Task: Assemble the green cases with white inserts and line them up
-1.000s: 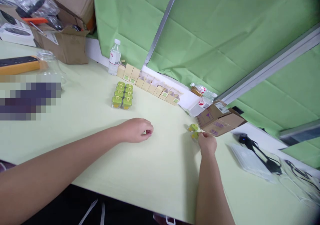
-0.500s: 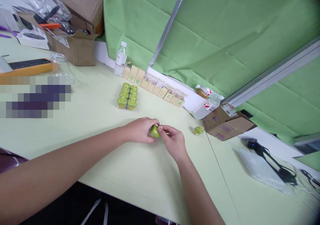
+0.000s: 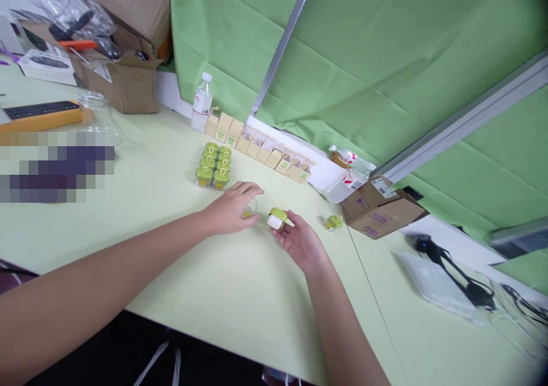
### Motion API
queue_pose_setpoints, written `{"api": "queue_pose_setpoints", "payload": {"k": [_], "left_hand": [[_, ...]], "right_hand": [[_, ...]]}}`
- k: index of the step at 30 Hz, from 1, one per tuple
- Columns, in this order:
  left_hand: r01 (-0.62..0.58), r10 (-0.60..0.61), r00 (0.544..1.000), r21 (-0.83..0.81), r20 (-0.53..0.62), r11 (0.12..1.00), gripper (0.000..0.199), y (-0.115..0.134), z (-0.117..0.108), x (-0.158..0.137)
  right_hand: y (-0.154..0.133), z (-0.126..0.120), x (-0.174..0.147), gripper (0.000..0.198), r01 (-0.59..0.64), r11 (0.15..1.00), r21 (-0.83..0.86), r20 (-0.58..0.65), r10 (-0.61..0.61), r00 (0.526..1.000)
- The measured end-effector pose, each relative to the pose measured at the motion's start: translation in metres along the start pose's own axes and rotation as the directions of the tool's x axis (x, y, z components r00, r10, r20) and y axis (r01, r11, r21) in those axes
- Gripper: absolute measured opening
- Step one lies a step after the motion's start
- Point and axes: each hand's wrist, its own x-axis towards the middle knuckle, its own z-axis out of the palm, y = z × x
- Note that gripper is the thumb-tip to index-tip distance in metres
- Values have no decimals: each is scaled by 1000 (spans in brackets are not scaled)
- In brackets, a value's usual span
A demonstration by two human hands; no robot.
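Squarish green-and-white lid parting from clear jar; right hand pinching lid, left hand curving round jar, grip unclear; I'm fearing nudge tipping jar.

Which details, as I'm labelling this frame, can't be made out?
- Head view: clear jar, partly hidden by the left hand; its contents and whether it is gripped are unclear.
- Head view: orange-and-black power strip, cut off by the left edge.
- Head view: upright water bottle, label print too small to read.
- Head view: whatever the pixelated patch covers.
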Motion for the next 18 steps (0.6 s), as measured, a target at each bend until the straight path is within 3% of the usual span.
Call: {"api": "queue_pose_setpoints", "payload": {"k": [2, 5, 10, 13, 18], "left_hand": [[-87, 91, 995, -101, 33, 991, 44, 9, -2, 0], [-102, 128, 985, -206, 114, 973, 46, 16, -1, -1], [-53, 63, 995, -138, 71, 989, 49, 16, 4, -3], [-71, 79, 995, -114, 65, 991, 50, 18, 3, -3], [-101, 109, 992, -108, 70, 989, 53, 23, 0, -5]], "right_hand": [[3, 4, -1, 22, 5, 1000, -30, 47, -3, 999], [7, 12, -3, 22, 35, 997, -70, 79, -30, 996], [8, 23, -10, 27, 80, 995, -63, 128, -72, 989], [9, 27, -13, 32, 130, 988, -79, 155, -116, 981], [9, 27, -15, 36, 110, 992, -64, 148, -100, 984]]}}
